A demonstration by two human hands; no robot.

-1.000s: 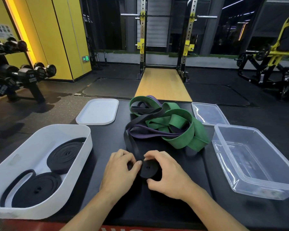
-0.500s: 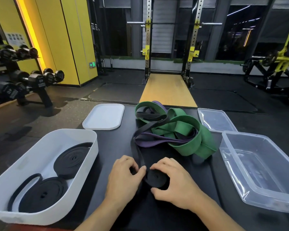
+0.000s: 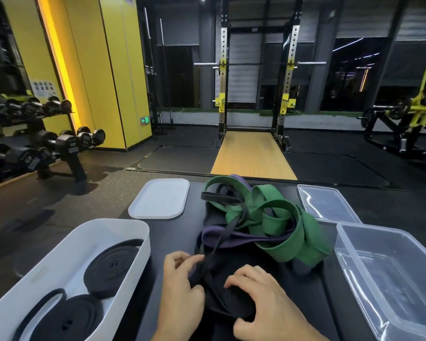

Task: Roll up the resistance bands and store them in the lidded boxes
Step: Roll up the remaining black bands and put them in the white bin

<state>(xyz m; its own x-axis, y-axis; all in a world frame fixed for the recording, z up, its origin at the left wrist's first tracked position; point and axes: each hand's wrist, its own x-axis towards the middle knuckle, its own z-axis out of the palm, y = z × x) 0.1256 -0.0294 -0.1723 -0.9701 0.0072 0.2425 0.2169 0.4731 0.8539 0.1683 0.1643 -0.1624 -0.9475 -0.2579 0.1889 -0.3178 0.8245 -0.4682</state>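
- Head view: left hand [image 3: 180,289] and right hand [image 3: 263,299] both grasp a partly rolled black band [image 3: 231,301] on the table [image 3: 177,232], fingers curled round the coil.
- Its loose tail runs toward 12 o'clock into a tangle of green and purple bands [image 3: 280,225].
- White box [image 3: 116,220] at 9 o'clock holds two black rolls [image 3: 111,267]; clear box [image 3: 349,247] sits at 3 o'clock.

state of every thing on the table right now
white box, open, two rolled bands inside
white lid, off, lying flat
clear box, open, no bands
clear lid, off, lying flat
black band, partly rolled, tail loose
green bands, unrolled, tangled
purple band, unrolled, tangled
left hand, grips black band
right hand, holds black band
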